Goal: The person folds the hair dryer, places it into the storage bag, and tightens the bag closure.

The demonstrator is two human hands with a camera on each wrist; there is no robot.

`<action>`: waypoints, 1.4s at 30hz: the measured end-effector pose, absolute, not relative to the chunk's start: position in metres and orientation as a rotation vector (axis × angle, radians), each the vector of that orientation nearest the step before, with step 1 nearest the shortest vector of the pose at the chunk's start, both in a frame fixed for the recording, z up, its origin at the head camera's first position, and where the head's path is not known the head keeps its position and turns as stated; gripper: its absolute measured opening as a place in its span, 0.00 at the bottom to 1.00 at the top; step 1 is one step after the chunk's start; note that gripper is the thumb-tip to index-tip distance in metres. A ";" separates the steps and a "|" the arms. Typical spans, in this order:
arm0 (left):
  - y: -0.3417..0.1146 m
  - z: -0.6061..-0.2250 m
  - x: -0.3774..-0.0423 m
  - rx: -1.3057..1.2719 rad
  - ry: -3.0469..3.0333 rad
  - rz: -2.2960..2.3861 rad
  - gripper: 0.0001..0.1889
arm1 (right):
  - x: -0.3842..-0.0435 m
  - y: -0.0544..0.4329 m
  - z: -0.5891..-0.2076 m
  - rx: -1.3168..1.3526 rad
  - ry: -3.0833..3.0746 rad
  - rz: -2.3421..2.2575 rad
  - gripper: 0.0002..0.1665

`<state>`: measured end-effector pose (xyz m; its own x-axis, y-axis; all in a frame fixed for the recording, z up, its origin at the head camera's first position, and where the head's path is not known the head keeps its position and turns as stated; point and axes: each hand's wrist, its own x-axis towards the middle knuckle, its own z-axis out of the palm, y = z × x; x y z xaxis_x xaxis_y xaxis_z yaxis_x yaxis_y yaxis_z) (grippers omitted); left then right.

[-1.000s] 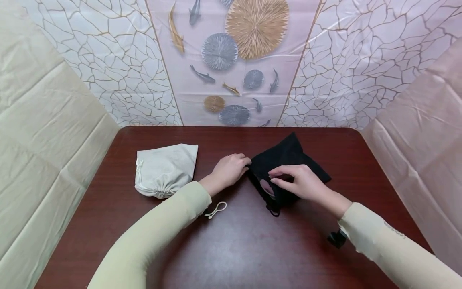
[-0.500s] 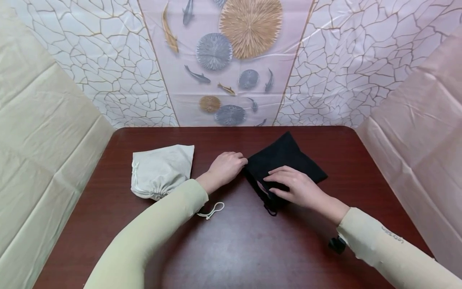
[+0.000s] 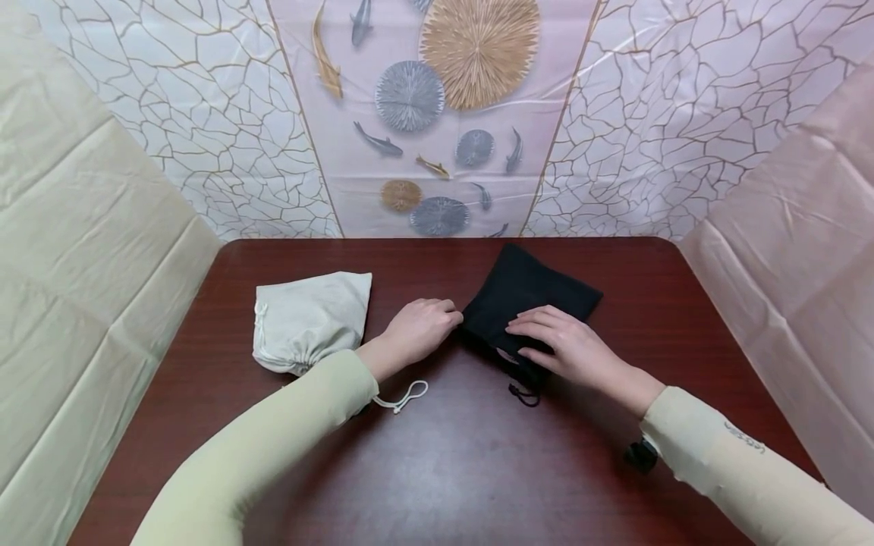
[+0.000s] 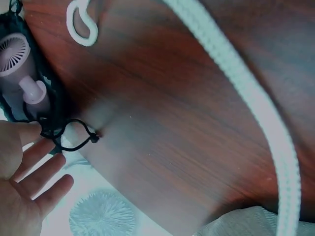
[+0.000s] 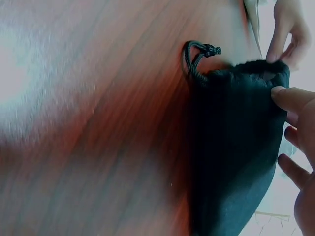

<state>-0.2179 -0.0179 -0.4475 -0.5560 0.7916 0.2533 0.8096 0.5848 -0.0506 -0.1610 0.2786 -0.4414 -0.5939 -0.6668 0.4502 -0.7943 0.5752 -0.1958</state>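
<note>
A black drawstring bag (image 3: 526, 284) lies on the table with its mouth toward the front left. My left hand (image 3: 421, 330) pinches the left corner of that mouth between thumb and forefinger; its other fingers stretch out free in the left wrist view. Inside the mouth shows a pinkish device (image 4: 32, 91) with a round slotted grille, like a small handheld fan; the bag hides the rest. My right hand (image 3: 567, 345) lies over the bag with fingers extended. In the right wrist view, its thumb touches the cloth just below the mouth.
A cream drawstring bag (image 3: 310, 318) sits to the left, closed at its gathered end. Its cord loop (image 3: 412, 394) trails out past my left sleeve. The black bag's cord loop (image 3: 526, 394) lies at its front. Patterned cloth (image 3: 444, 152) hangs behind the table.
The black bag has turned, its far corner swinging left. Less of the pinkish device shows in its mouth. My right fingers have come down from a raised curl to lie on the cloth.
</note>
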 end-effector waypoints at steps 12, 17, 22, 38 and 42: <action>-0.028 -0.449 -0.188 -1.284 -2.515 -0.197 0.05 | -0.173 0.288 -0.440 1.119 -2.548 0.517 0.27; -0.025 -0.448 -0.176 -1.280 -2.519 -0.176 0.03 | -0.173 0.293 -0.439 1.023 -2.619 0.513 0.26; -0.024 -0.451 -0.171 -1.289 -2.516 -0.141 0.05 | -0.163 0.304 -0.440 0.873 -2.702 0.565 0.26; -0.023 -0.463 -0.173 -1.260 -2.476 0.095 0.05 | -0.142 0.329 -0.461 0.663 -2.976 0.390 0.21; -0.023 -0.467 -0.173 -1.238 -2.471 0.119 0.05 | -0.145 0.326 -0.467 0.699 -2.943 0.346 0.25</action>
<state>-0.1727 -0.0226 -0.4670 -0.5440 0.7874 0.2901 0.7558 0.6099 -0.2383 -0.1453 0.3255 -0.4669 -0.8902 -0.4316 0.1457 -0.4536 0.8692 -0.1967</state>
